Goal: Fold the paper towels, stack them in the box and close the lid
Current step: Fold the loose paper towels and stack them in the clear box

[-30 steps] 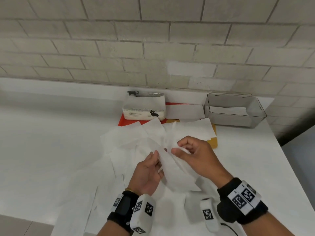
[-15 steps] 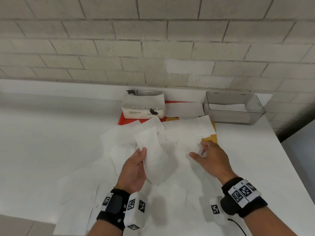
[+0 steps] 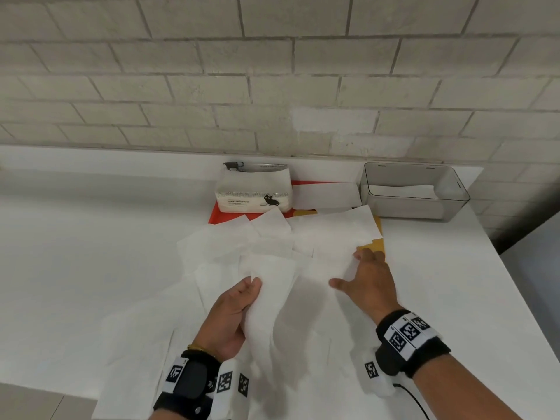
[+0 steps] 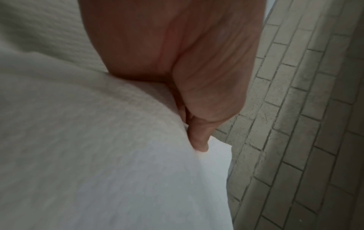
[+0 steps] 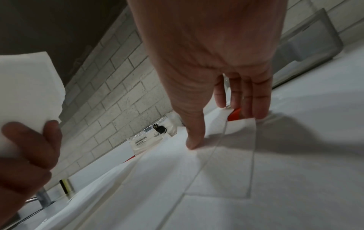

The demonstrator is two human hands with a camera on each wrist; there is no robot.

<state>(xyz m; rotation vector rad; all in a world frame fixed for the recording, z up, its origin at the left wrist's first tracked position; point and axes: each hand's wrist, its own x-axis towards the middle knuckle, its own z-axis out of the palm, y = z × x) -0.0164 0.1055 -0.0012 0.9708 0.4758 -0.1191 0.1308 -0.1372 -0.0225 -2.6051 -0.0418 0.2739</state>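
**Left hand holding one towel, right hand pressing the pile**

Gripping a lifted towel (image 3: 266,286) in the left hand (image 3: 233,316), thumb on the near face and fingers curled behind it; pinching its edge under the thumb tip in the left wrist view, with the sheet (image 4: 110,147) draping over most of that picture. Hanging slack from the grip, lower end trailing toward the near edge of the counter (image 3: 75,253).

Resting the right hand (image 3: 369,283) palm down on the loose towels (image 3: 330,231), fingers straight and slightly spread, thumb out to the left. Touching the top sheet (image 5: 222,168) with thumb tip and fingertips (image 5: 256,109) in the right wrist view; possibly nipping a corner under the fingertips, though too blurred to tell.

Lying scattered and overlapping across the middle of the counter, unfolded, partly covering a red mat (image 3: 224,216) and a yellow one (image 3: 371,244).

Standing open at the back right against the brick wall (image 3: 272,71), a grey box (image 3: 415,207), with what looks like one white sheet inside. Sitting left of the box, on the red mat, a towel pack (image 3: 253,192) with a black cat print; one flat sheet lying between pack and box.
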